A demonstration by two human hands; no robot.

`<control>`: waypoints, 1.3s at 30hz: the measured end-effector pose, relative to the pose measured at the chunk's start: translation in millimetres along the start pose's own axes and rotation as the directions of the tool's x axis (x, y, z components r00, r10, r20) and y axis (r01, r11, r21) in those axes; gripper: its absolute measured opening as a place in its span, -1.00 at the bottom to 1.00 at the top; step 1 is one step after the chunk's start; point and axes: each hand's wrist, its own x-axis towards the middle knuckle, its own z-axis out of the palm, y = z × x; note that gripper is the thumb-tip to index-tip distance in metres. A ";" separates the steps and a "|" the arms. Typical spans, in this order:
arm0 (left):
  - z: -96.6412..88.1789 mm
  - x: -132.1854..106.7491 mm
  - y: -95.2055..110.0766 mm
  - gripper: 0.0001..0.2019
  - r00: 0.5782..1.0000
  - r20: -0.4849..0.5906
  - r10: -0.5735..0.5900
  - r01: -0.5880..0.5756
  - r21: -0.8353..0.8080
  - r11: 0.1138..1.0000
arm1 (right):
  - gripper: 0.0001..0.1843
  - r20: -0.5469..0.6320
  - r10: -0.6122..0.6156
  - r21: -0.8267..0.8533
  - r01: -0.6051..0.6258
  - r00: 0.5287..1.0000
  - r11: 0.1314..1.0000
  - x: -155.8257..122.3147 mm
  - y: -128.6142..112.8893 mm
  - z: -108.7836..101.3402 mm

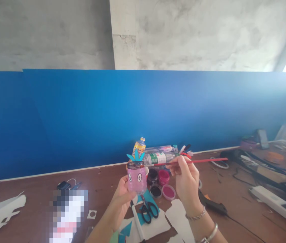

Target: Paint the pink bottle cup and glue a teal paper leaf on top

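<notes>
My left hand is closed round a cut pink bottle cup with two paper eyes and blue paper leaves on its rim, held upright above the table. My right hand pinches a red-handled paintbrush held level, its tip reaching to the cup's rim. Just behind the cup sit small paint pots, some black, some pink, with their lids beside them.
Black scissors, a white marker and blue and white paper scraps lie on the brown table. Plastic bottles lie by the blue wall board. A glue gun, cables and a power strip crowd the right.
</notes>
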 end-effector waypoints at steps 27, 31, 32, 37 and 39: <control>-49.0 2.7 -78.8 -0.36 0.814 -0.525 0.248 -0.134 0.245 0.960 | -0.67 -0.075 0.198 -0.040 -0.201 0.977 0.979 -42.4 50.7 -23.3; -53.4 2.3 -89.3 -0.36 0.771 -0.510 0.381 -0.220 0.349 0.911 | -0.60 -0.074 0.064 -0.200 -0.078 0.995 0.977 -61.8 62.4 -32.2; -55.1 2.2 -91.3 -0.36 0.757 -0.513 0.404 -0.221 0.381 0.898 | -0.60 -0.056 0.039 -0.226 -0.050 0.998 0.973 -64.6 64.6 -35.0; -63.7 2.9 -97.4 -0.38 0.712 -0.572 0.407 -0.215 0.375 0.902 | -0.67 0.036 -0.032 -0.232 0.039 0.999 0.972 -71.2 69.5 -44.5; -65.6 3.6 -98.5 -0.39 0.700 -0.586 0.408 -0.204 0.384 0.901 | -0.70 0.056 -0.035 -0.219 0.047 0.998 0.975 -72.2 69.2 -45.3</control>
